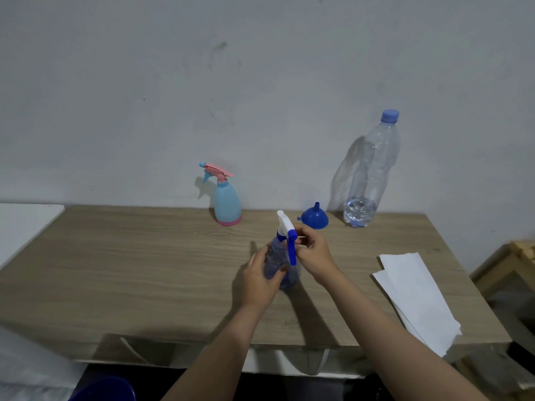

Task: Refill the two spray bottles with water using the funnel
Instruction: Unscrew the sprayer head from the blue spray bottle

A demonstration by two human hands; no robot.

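Seen from above on a wood-grain table (130,270): near centre, a clear blue spray bottle (279,266) standing upright, white-and-blue trigger head (286,231) on top, the long blue trigger lever hanging down its front toward 6 o'clock. Left hand (259,280) wrapped around the bottle's body from 8 o'clock, thumb across the front, other fingers curled behind the clear plastic. Right hand (311,253) at 3 o'clock of the trigger head, fingers bunched and curled closely against the head at neck height; contact there, though exactly which part is pinched cannot be told. At 11 o'clock from the held bottle, well apart and close to the wall (260,82), a second spray bottle (227,202), pale blue with a pink base and pink trigger head, upright, nozzle toward 9 o'clock. At 1 o'clock, near the right hand but not touching it, a blue funnel (315,217) resting wide mouth down, spout up. Just beside the funnel at 3 o'clock, a tall clear water bottle (372,169) with a blue cap on, upright, water only in its lowest part. At 4 o'clock from the hands, sheets of white paper towel (417,299) lying flat and overlapping, reaching the table's near right edge. At far 9 o'clock, a white surface (26,224) adjoining the table.
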